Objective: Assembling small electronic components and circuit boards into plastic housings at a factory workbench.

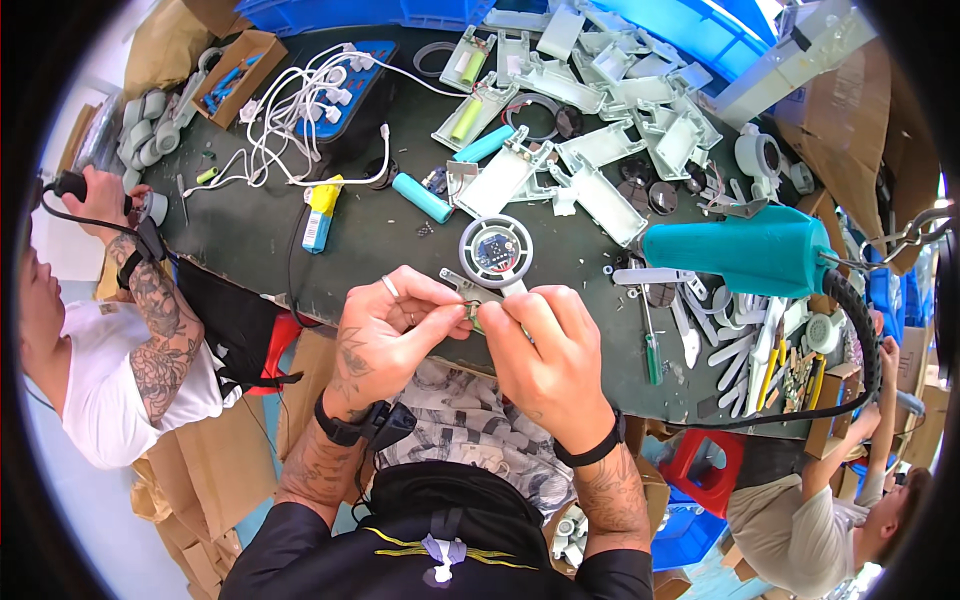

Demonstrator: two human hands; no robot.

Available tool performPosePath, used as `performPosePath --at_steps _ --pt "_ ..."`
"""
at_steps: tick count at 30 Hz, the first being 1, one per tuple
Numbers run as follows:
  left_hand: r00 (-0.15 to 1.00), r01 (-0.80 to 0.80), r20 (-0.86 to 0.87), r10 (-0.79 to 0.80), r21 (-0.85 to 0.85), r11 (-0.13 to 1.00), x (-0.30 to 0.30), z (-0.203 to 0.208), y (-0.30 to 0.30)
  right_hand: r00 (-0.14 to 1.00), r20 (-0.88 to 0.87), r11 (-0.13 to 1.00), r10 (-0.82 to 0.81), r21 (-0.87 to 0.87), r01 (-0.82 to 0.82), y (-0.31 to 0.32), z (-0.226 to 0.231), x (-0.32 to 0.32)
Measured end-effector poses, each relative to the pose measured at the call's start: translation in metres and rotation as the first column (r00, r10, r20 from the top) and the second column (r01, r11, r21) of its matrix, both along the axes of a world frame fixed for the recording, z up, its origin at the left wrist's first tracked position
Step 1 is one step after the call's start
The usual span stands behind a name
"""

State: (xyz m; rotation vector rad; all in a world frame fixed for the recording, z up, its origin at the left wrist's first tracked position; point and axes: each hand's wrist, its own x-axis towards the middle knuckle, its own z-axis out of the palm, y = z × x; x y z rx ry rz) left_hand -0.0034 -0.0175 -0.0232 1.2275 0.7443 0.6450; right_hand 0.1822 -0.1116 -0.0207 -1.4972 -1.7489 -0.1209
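Pinching from both sides, the left hand [385, 335] and the right hand [540, 355] hold a small white plastic part [472, 298] between narrowed fingertips at the near edge of the dark workbench [250, 240]. Just beyond the fingertips lies a round white housing [496, 248] with a circuit board in it. Farther past it a teal battery cell [421, 197] rests among white casing halves [600, 195]. Off to the right of the right fingers hangs a teal power screwdriver [750, 252], with a green-handled screwdriver [652, 350] below it.

Dark green worktable [250, 225], blue crates [330, 12] behind, cardboard boxes [215, 470] on pale floor, red stool [712, 470], bright daylight
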Motion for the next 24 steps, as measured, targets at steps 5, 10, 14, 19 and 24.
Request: performPosePath --at_steps 5,10,14,19,24 --pt "0.998 -0.038 0.043 0.037 0.018 0.999 0.0019 -0.0003 -0.0026 0.991 -0.122 0.998 -0.056 -0.006 0.055 0.0024 0.0000 -0.0019" --pt "0.999 -0.039 0.036 0.038 0.008 0.999 0.0028 0.0011 -0.0033 0.988 -0.142 0.998 -0.061 -0.006 0.060 0.0020 -0.0009 -0.0030" --pt "0.999 -0.032 0.038 0.032 -0.002 0.999 0.0010 0.0008 -0.0025 0.994 -0.107 0.999 -0.036 -0.003 0.036 0.0028 -0.0009 -0.0030" --pt "0.999 -0.031 0.036 0.032 -0.021 0.999 0.0013 -0.0009 -0.0030 0.998 -0.069 1.000 -0.012 0.012 0.013 0.0026 -0.0028 -0.0024" --pt "0.996 -0.056 0.075 0.057 -0.023 0.998 0.0035 -0.0023 -0.0026 0.992 -0.121 0.998 -0.021 -0.068 0.013 0.0006 0.0029 -0.0018"
